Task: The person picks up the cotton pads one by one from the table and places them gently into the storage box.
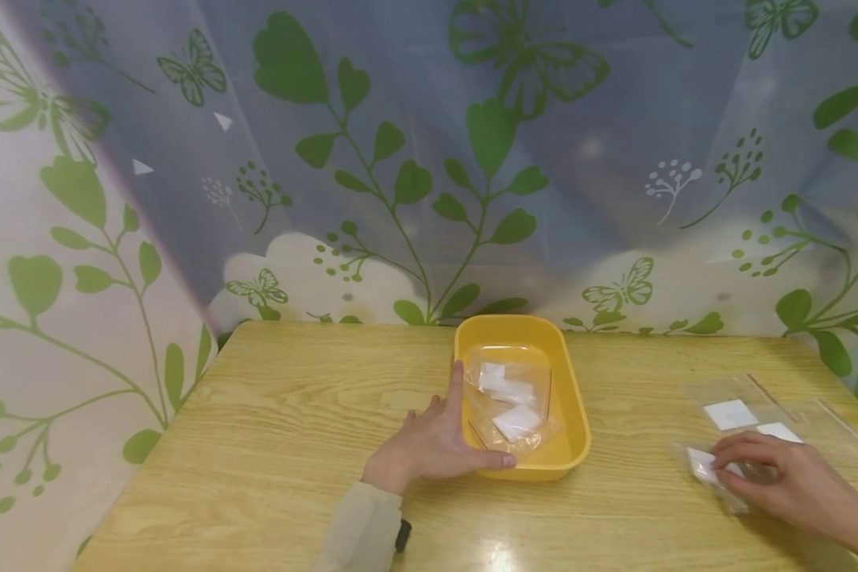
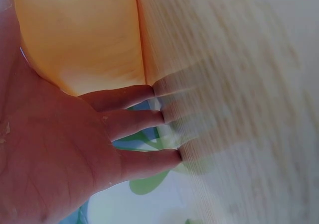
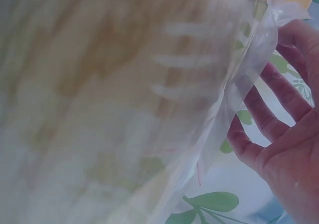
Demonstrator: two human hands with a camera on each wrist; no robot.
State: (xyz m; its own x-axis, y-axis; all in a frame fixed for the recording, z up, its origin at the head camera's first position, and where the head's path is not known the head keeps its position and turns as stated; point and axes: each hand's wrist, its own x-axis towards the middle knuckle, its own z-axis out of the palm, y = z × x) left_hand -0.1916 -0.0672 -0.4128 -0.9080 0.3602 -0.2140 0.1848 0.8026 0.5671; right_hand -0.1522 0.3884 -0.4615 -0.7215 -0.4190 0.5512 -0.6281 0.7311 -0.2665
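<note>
A yellow plastic tray (image 1: 577,397) sits on the table, holding clear zip bags (image 1: 517,422) with flat white pieces inside. My left hand (image 1: 429,445) rests against its near left corner, thumb along the near side and index finger up the left rim. In the left wrist view, straight fingers of the left hand (image 2: 55,149) reach the table beside the tray's wall (image 2: 84,35). At the right, my right hand (image 1: 794,481) pinches a clear zip bag (image 1: 702,466) containing a white piece, between thumb and fingertips. The right wrist view shows this bag's film (image 3: 256,55) beside the fingers.
Two more clear zip bags with white squares (image 1: 731,414) lie flat just beyond my right hand, partly overlapping. The wooden table (image 1: 314,397) meets a leaf-and-butterfly patterned curtain (image 1: 400,222) at the back, with the tray close to it.
</note>
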